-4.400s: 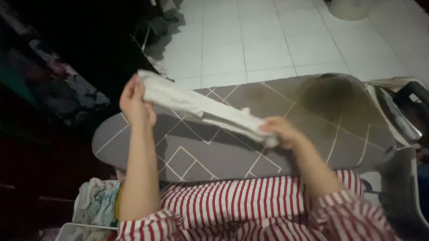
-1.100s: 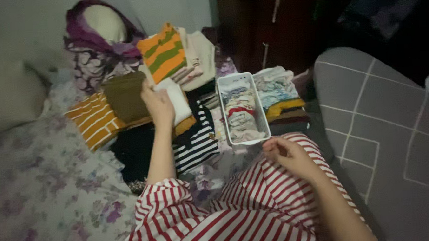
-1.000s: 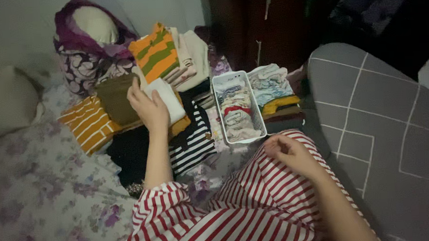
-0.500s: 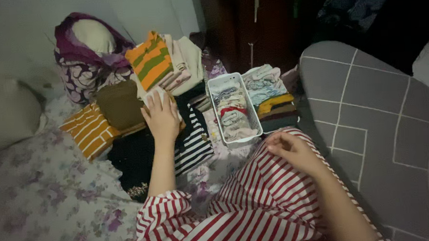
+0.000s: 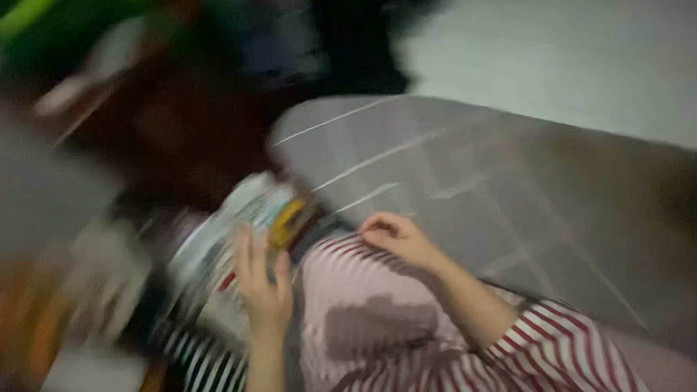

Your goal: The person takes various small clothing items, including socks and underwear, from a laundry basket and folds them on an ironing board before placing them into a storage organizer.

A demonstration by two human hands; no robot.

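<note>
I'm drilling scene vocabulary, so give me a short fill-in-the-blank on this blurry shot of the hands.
1. The left hand lies open, fingers stretched toward the blurred pile of ____.
2. The right hand rests on the red-and-white ____ lap.
3. The grey ironing board bears thin ____ lines.
4. The right hand's fingers are ____, holding nothing visible.

Missing words: clothes; striped; white; curled

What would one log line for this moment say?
view: blurred | left hand: flat above basket | right hand: curled, on lap by ironing board
</note>
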